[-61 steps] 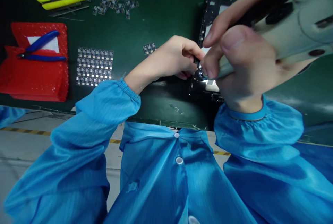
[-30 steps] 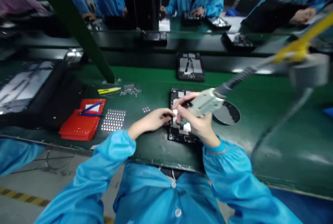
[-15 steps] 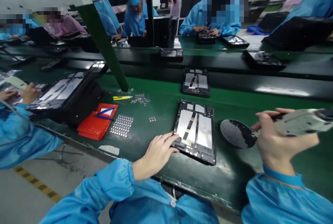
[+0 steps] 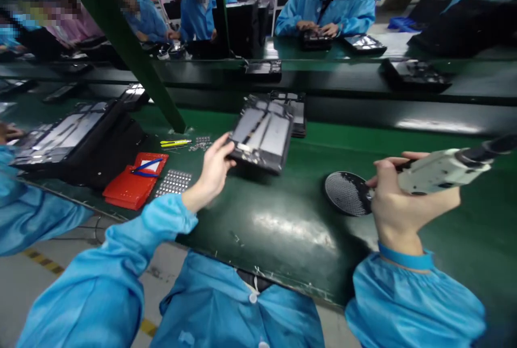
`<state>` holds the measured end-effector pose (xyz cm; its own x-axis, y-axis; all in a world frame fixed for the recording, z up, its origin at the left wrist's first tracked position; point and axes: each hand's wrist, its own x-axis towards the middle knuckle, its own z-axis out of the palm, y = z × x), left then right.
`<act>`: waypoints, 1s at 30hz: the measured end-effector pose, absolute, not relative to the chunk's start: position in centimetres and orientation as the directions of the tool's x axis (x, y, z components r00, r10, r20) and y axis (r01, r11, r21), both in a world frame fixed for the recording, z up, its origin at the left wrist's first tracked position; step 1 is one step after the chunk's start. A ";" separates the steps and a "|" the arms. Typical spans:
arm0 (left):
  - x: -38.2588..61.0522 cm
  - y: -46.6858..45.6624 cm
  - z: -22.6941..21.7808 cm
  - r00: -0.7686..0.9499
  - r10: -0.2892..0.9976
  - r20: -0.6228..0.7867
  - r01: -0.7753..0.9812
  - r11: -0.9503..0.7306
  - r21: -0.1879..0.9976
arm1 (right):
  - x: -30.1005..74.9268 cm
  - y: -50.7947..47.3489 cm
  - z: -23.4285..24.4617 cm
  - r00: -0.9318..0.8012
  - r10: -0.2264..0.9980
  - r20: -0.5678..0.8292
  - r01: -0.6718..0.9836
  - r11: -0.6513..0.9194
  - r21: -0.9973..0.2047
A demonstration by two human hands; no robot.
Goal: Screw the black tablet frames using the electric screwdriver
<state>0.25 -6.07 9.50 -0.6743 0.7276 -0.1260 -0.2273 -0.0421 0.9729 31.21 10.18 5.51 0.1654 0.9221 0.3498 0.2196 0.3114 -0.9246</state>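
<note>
My left hand (image 4: 215,167) grips the near left corner of an opened tablet frame (image 4: 262,132), dark with grey metal plates, and holds it tilted above the green bench (image 4: 283,229). It hangs in front of a second tablet frame (image 4: 298,113) lying farther back. My right hand (image 4: 398,200) is closed around a pale electric screwdriver (image 4: 438,169), raised at the right above a round black dish (image 4: 347,193).
At the left lie a red pad (image 4: 129,186) with blue cutters (image 4: 147,166), a sheet of small parts (image 4: 173,182), a yellow knife (image 4: 175,143) and a dark fixture (image 4: 72,140). A green post (image 4: 133,57) rises behind. Other people work across the far bench.
My left hand took hold of the tablet frame and lifted it off the bench, away and to the left. My right hand with the screwdriver moved off the frame to the right.
</note>
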 end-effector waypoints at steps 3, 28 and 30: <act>-4.6 -1.0 9.6 -0.789 0.609 -0.078 -0.103 -0.005 0.995 | 31.0 9.8 5.2 0.099 0.921 0.377 0.213 0.350 -0.912; -5.5 11.0 4.0 -0.405 0.904 0.133 0.539 0.119 0.834 | 30.5 8.4 6.9 -0.263 0.883 0.389 -0.208 0.341 -0.917; -5.0 11.2 4.3 -0.416 0.908 0.059 0.416 0.131 0.900 | 30.4 8.3 6.7 -0.250 0.884 0.396 -0.214 0.348 -0.913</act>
